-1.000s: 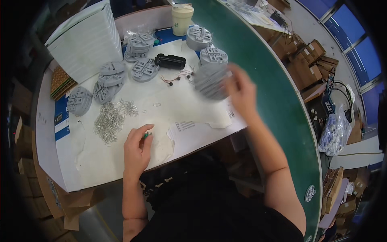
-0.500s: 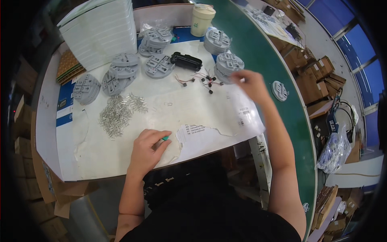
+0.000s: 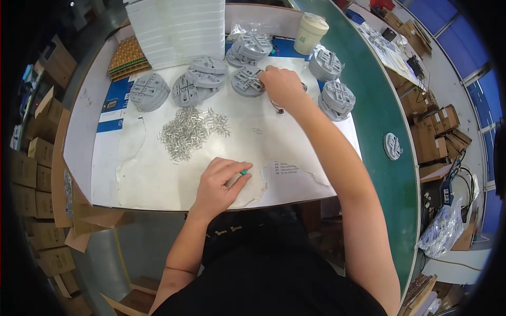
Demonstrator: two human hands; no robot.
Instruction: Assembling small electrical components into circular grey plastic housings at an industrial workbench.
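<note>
My left hand [image 3: 220, 184] rests near the table's front edge, thumb and forefinger closed on a small green piece [image 3: 243, 171]. My right hand [image 3: 284, 88] reaches to the back of the table, beside a round grey slotted disc [image 3: 246, 83]. Its fingers are curled away from view, so what they grip, if anything, is hidden. Under and behind this hand, a black case and small wired parts [image 3: 278, 109] are mostly covered. Left of centre lies a heap of small silver metal clips [image 3: 184, 134], with a few loose clips [image 3: 257, 131] to its right.
Stacks of grey discs stand at the left [image 3: 149, 92], middle [image 3: 200, 81] and right [image 3: 336, 100]. Behind them are white stacked trays [image 3: 179, 34] and a cream lidded cup [image 3: 311, 34]. One disc [image 3: 392, 146] lies on the green surface [image 3: 377, 126]. Cardboard boxes [image 3: 52, 208] line the left.
My right hand has moved left, from the right-hand disc stack to the black case beside the middle disc. My left hand keeps its pinch on the green piece. The view has turned left.
</note>
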